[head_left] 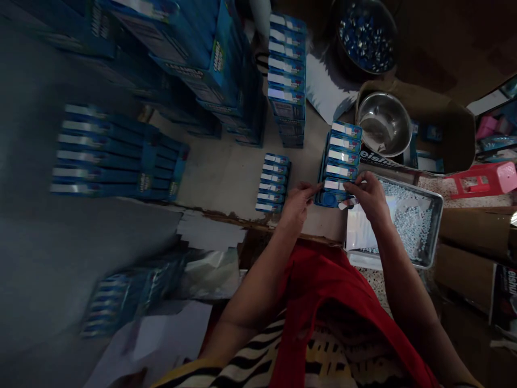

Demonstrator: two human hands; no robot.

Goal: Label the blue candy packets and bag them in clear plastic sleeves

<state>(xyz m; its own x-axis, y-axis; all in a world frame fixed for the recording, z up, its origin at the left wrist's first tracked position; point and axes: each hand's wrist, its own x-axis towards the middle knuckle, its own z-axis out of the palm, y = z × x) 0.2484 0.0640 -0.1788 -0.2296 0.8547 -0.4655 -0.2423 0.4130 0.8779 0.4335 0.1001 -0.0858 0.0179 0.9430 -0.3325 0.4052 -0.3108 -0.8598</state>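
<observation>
Both hands work at a blue display box (329, 200) holding a column of small blue packs (342, 157) with white strips on their ends. My left hand (298, 203) is at the box's left side, fingers closed near the lowest pack; whether it grips anything is too small to tell. At the right side, my right hand (367, 195) pinches a small white strip (346, 204) by the lowest packs. Left of my left hand stands another short column of blue packs (270, 183). A white sheet (365, 226) lies under my right wrist.
Tall stacks of blue boxes (218, 59) fill the back left, with another stack (117, 156) at the left. A metal tray of small pieces (416, 223), a steel bowl (385, 124) and a cardboard box (448, 124) are on the right. A dark bowl (367, 37) sits behind.
</observation>
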